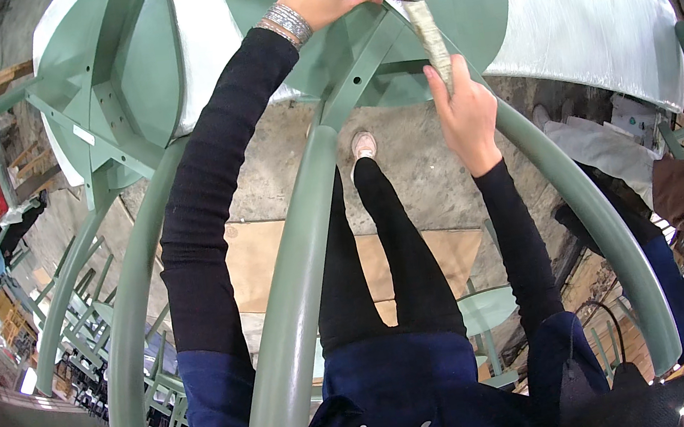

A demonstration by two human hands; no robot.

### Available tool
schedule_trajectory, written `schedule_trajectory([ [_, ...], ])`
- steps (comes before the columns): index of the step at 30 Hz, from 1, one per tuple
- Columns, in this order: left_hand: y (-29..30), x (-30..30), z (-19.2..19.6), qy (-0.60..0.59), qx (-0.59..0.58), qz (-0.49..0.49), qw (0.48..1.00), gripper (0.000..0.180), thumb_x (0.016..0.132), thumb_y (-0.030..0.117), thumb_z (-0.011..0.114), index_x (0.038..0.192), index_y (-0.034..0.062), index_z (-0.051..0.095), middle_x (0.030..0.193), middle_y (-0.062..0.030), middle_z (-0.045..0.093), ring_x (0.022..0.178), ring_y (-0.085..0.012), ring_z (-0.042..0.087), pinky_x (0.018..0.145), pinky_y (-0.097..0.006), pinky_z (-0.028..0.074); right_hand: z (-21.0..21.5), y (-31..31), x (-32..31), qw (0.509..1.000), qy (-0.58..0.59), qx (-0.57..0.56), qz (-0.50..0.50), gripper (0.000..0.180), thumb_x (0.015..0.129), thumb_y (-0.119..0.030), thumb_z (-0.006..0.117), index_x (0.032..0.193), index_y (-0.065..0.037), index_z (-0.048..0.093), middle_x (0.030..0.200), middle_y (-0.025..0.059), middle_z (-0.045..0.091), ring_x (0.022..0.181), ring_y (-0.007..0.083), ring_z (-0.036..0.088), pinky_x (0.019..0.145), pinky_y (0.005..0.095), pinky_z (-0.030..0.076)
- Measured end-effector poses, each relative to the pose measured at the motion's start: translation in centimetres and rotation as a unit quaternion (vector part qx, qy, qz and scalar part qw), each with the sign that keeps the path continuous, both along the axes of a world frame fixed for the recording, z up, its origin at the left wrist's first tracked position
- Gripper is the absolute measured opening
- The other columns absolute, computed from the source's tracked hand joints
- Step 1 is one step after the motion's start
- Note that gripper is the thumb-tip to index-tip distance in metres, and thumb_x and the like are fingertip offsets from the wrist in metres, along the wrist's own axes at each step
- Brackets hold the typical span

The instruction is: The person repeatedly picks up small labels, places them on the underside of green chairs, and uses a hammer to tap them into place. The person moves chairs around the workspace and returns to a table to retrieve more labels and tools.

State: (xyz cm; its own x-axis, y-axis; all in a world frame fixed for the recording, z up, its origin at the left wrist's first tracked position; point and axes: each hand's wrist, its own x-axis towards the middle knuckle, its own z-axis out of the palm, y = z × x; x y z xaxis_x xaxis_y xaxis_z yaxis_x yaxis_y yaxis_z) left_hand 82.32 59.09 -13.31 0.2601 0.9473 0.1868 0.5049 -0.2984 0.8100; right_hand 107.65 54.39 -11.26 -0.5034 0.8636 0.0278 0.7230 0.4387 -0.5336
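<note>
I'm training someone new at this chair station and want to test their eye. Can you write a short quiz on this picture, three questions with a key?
1. Which hand grips the hammer with the pale handle?
2. True or false: the silvery bracelets circle the right wrist.
3. Pick one. The green chair beside the hammer's head shows the camera its:
A) seat top
B) seat underside
C) backrest only

Key:
1. The right hand.
2. False; the silvery bracelets circle the left wrist.
3. B; the crossing braces beneath the seat are in plain view.
</note>
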Motion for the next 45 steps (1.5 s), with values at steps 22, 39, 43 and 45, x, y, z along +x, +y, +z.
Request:
schedule_trajectory([
  [22, -2.6, -0.8, -2.0, 0.021, 0.044, 0.135, 0.990, 0.099, 0.057, 0.046, 0.082, 0.137, 0.0056, 0.040, 0.142, -0.0192, 0.038, 0.132, -0.0382, 0.035, 0.115, -0.050, 0.016, 1.1, -0.4, 0.1, 0.986, 0.155, 0.046, -0.037, 0.027, 0.093, -0.031, 0.055, 0.090, -0.005, 0.050, 0.060, 0.0191, 0.057, 0.057, 0.0404, 0.058, 0.049, 0.0453, 0.042],
  [39, -1.9, 3.0, -3.2, -0.021, 0.085, 0.328, 0.941, 0.054, 0.068, 0.027, 0.077, 0.112, 0.0033, 0.056, 0.122, -0.0149, 0.056, 0.118, -0.0358, 0.049, 0.112, -0.046, 0.026, -0.7, -3.1, 2.3, 0.997, 0.002, -0.012, -0.073, 0.019, 0.091, -0.020, 0.060, 0.093, -0.002, 0.053, 0.056, 0.0134, 0.052, 0.048, 0.0311, 0.055, 0.049, 0.0371, 0.043],
  [43, -1.5, 3.1, -2.6, 0.015, 0.101, 0.309, 0.945, 0.065, 0.069, 0.027, 0.077, 0.122, 0.0043, 0.048, 0.123, -0.0154, 0.056, 0.120, -0.0364, 0.047, 0.113, -0.046, 0.025, -1.0, -3.7, 3.1, 0.984, 0.134, 0.013, -0.114, 0.026, 0.092, -0.027, 0.058, 0.092, -0.002, 0.051, 0.056, 0.0180, 0.054, 0.052, 0.0358, 0.057, 0.048, 0.0422, 0.042],
  [45, -1.4, 2.8, -2.4, 0.029, 0.102, 0.291, 0.951, 0.063, 0.072, 0.025, 0.076, 0.125, 0.0055, 0.048, 0.120, -0.0136, 0.058, 0.116, -0.0335, 0.052, 0.107, -0.043, 0.032, -2.0, -2.6, 3.2, 0.995, -0.054, -0.002, -0.084, 0.028, 0.092, -0.028, 0.058, 0.093, -0.002, 0.052, 0.055, 0.0178, 0.053, 0.050, 0.0342, 0.056, 0.047, 0.0421, 0.042],
])
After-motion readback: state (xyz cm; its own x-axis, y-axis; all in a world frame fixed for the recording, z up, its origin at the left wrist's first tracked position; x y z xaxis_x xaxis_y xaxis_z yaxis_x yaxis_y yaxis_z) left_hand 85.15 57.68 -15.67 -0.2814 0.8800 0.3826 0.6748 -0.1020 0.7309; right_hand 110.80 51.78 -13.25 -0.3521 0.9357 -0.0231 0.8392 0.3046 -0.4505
